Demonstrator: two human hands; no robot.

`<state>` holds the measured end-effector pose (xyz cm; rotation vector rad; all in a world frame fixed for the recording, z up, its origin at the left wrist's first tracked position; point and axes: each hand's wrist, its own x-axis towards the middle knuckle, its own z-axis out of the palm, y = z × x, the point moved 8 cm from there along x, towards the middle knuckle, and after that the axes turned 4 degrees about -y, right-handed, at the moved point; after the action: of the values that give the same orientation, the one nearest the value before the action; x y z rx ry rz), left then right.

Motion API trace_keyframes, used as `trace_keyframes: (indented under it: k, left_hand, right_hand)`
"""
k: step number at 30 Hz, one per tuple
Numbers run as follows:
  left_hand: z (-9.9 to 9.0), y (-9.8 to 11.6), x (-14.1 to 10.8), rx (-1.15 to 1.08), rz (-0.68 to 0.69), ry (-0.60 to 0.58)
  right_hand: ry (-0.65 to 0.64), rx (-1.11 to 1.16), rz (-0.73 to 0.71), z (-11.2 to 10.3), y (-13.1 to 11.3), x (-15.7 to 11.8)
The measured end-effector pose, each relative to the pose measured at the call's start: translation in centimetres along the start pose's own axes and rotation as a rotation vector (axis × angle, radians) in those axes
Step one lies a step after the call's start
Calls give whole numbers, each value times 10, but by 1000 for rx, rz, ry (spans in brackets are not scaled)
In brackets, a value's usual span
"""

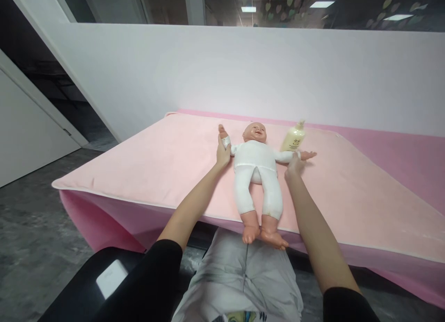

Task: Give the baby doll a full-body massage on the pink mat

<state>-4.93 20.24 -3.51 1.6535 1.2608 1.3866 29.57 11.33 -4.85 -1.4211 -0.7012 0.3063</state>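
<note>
A baby doll (256, 156) in white lies on its back on a pale pink blanket (139, 169), head away from me and feet over the table's front edge. My left hand (223, 154) is closed around the doll's arm on the left, just below its raised hand. On the other side, my right hand (295, 166) grips the doll's outstretched arm near the wrist. Both doll arms are spread outward. A pale yellow pump bottle (293, 137) stands just behind the arm in my right hand, its base partly hidden.
Behind the table runs a white wall (222, 71) with windows above it. A darker pink cloth (392, 150) shows beneath the blanket. At lower left, a white rectangular object (111, 279) rests on a black surface. A door (31, 118) stands at far left.
</note>
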Motion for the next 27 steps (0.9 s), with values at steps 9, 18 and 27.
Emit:
trace_keyframes:
  k: [9, 18, 27]
  left_hand:
    - [29, 40, -16, 561, 220, -305]
    - [32, 43, -17, 600, 294, -323]
    - [33, 37, -15, 527, 287, -305]
  right_hand:
    - [-264, -206, -262, 30, -39, -30]
    - [-494, -383, -574, 57, -58, -47]
    - [-465, -416, -562, 55, -54, -43]
